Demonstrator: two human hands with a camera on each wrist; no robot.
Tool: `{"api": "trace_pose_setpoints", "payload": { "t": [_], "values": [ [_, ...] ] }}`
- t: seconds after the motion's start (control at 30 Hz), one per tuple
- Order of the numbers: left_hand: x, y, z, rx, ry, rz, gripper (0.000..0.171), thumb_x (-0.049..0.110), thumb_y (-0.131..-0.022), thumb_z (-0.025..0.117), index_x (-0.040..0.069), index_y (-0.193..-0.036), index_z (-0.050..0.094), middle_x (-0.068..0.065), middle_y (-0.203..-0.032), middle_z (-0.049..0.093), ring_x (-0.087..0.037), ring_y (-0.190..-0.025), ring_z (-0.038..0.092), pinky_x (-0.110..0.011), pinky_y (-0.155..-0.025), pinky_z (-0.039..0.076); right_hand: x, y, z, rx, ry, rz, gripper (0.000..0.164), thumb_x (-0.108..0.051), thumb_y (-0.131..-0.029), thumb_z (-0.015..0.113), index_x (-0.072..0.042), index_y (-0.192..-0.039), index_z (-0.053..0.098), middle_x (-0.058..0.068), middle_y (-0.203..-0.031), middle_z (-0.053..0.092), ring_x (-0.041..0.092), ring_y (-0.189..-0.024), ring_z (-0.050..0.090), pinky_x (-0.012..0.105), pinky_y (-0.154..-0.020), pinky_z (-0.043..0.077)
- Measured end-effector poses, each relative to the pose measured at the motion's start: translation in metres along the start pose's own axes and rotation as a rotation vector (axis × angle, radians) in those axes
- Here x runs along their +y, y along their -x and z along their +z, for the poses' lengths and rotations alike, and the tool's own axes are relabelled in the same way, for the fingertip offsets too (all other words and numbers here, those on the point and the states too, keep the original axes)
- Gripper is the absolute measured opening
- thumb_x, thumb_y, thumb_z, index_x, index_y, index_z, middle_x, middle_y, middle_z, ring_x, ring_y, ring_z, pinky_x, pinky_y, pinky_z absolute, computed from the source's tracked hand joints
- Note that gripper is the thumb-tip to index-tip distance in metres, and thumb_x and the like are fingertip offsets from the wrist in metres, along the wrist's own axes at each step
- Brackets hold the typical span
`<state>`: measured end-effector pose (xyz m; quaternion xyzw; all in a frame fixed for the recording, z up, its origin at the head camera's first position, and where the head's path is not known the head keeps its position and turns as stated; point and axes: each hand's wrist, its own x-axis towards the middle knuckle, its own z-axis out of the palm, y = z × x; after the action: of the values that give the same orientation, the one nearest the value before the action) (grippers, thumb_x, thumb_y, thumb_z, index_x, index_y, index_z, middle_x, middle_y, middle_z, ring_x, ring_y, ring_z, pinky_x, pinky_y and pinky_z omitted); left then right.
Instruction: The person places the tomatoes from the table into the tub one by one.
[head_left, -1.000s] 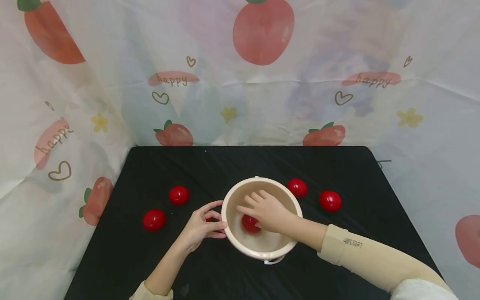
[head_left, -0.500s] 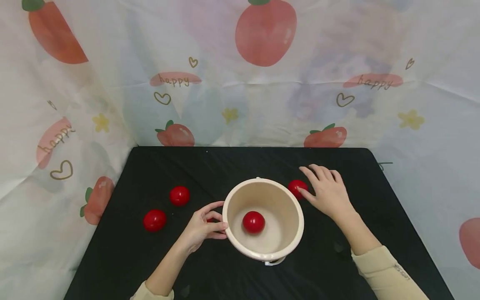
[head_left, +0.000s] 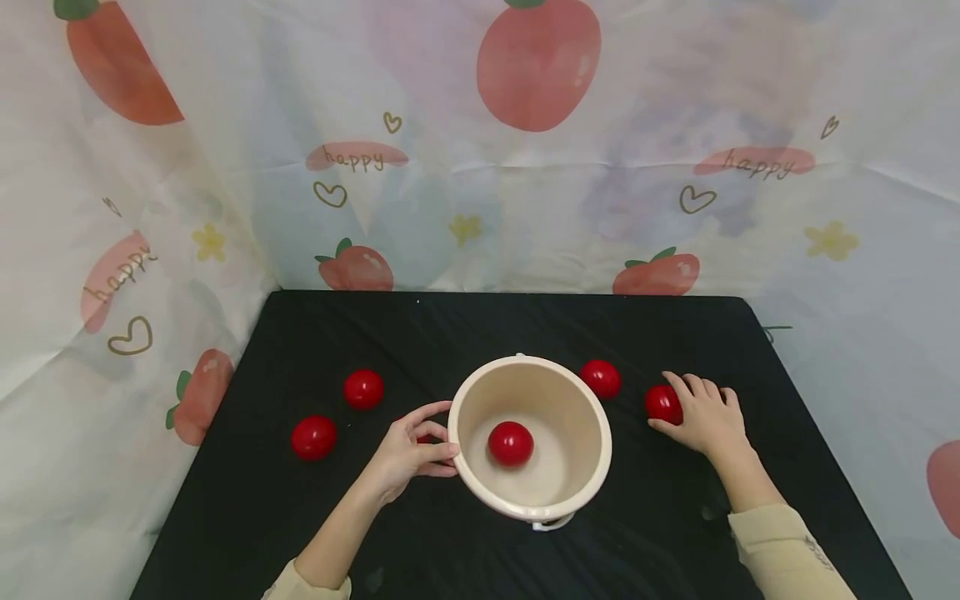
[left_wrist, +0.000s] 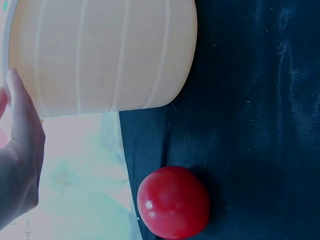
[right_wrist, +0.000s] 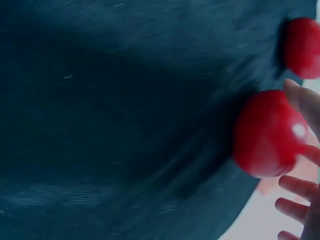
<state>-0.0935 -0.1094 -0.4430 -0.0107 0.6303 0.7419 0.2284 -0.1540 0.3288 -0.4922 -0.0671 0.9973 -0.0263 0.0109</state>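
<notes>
A cream bucket (head_left: 474,492) stands on the black table with one glossy red ball (head_left: 511,444) inside. At its left side my left hand (head_left: 401,458) holds the rim with curved fingers and thumb. A second red ball (left_wrist: 173,202) lies on the table near that hand; in the head view the fingers mostly hide it. On the right, my right hand (head_left: 708,417) is spread around another red ball (head_left: 663,404), which sits between thumb and fingers. In the right wrist view this ball (right_wrist: 270,134) still rests on the cloth, and several fingers are apart from it.
Beside the bucket's right rim lies a red ball (head_left: 600,379). Two more stand at the left, a farther red ball (head_left: 363,389) and a nearer red ball (head_left: 313,437). Behind the black table (head_left: 420,325) hangs a printed curtain (head_left: 525,208).
My right hand has come out of the bucket, passed over the ball by the rim, and moved right to the outer ball. The left hand keeps its place at the bucket.
</notes>
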Motion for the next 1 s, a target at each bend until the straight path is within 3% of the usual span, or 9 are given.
{"api": "trace_pose_setpoints", "payload": {
  "t": [0.27,0.63,0.8,1.0],
  "values": [
    [0.0,0.0,0.0,0.001,0.005,-0.002,0.063,0.003,-0.078,0.071,0.005,-0.133,0.042,-0.01,-0.088,0.061,-0.026,-0.076,0.067,-0.04,-0.067,0.054,0.008,0.001,0.013,-0.058,-0.016,0.033,0.083,-0.045,-0.07,0.07,0.0,-0.13,0.035,0.03,-0.124,0.039,0.049,-0.11,0.034,0.065,-0.089,0.024],
    [0.0,-0.001,0.001,0.004,0.005,-0.003,0.062,0.004,-0.078,0.071,0.006,-0.133,0.042,-0.01,-0.088,0.061,-0.026,-0.077,0.068,-0.04,-0.067,0.054,0.013,-0.001,0.018,-0.014,0.013,0.007,0.083,-0.042,-0.068,0.072,0.003,-0.128,0.037,0.027,-0.12,0.042,0.045,-0.107,0.038,0.063,-0.088,0.025],
    [0.0,-0.002,0.001,0.009,0.003,-0.006,0.063,0.004,-0.077,0.071,0.006,-0.133,0.042,-0.01,-0.088,0.062,-0.026,-0.077,0.068,-0.04,-0.066,0.055,0.008,-0.005,0.002,0.054,0.045,-0.032,0.083,-0.041,-0.066,0.074,0.002,-0.127,0.037,0.026,-0.119,0.043,0.043,-0.108,0.038,0.063,-0.089,0.025],
    [0.0,-0.001,0.001,0.015,0.001,-0.009,0.063,0.004,-0.078,0.071,0.006,-0.133,0.042,-0.01,-0.088,0.062,-0.026,-0.077,0.068,-0.039,-0.066,0.055,-0.013,-0.012,-0.04,0.173,0.096,-0.11,0.084,-0.04,-0.063,0.077,-0.001,-0.126,0.037,0.024,-0.121,0.042,0.041,-0.108,0.038,0.061,-0.09,0.025]
  ]
}}
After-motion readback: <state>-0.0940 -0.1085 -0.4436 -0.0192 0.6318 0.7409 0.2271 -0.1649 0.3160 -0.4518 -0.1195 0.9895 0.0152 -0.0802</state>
